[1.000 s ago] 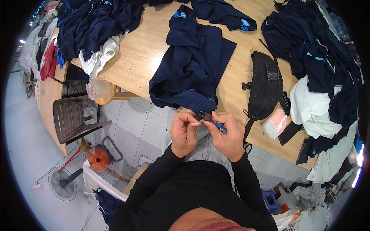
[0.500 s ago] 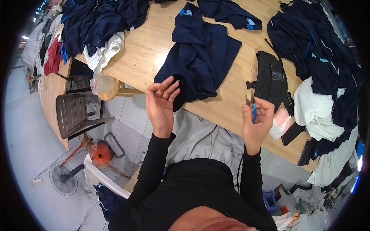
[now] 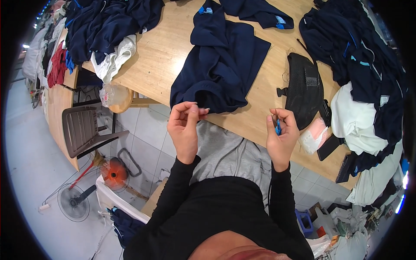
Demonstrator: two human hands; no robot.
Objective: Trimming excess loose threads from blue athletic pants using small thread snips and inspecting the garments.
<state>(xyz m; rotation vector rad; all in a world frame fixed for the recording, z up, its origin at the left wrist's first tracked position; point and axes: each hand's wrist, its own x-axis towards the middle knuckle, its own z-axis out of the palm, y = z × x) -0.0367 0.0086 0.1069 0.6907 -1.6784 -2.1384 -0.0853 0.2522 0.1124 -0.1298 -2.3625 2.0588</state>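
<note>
A navy garment [image 3: 221,65] lies in folds on the table in front of me, one of its tube-like openings at the near edge. Just before that opening is my left hand [image 3: 185,130], thumb and fingers drawn together. Whether the cloth or something small is between the fingertips cannot be made out. Off to the right, over the table's near edge, my right hand [image 3: 284,134] is closed around a small pair of thread snips [image 3: 277,126] with blue handles. The blades point up and away from me, apart from the garment.
Navy garments are heaped at the far left [image 3: 112,26] and right [image 3: 342,47]; another piece [image 3: 255,13] lies at the back. A black mesh belt-like pad [image 3: 303,86], a pink-and-white packet [image 3: 313,135] and white cloth [image 3: 353,123] are on the right. A chair [image 3: 80,130] and fans [image 3: 115,172] stand left.
My left hand has gone from spread fingers to fingertips drawn together at the garment's opening. My right hand, with the snips, has come slightly left, and the snips have turned in the fingers.
</note>
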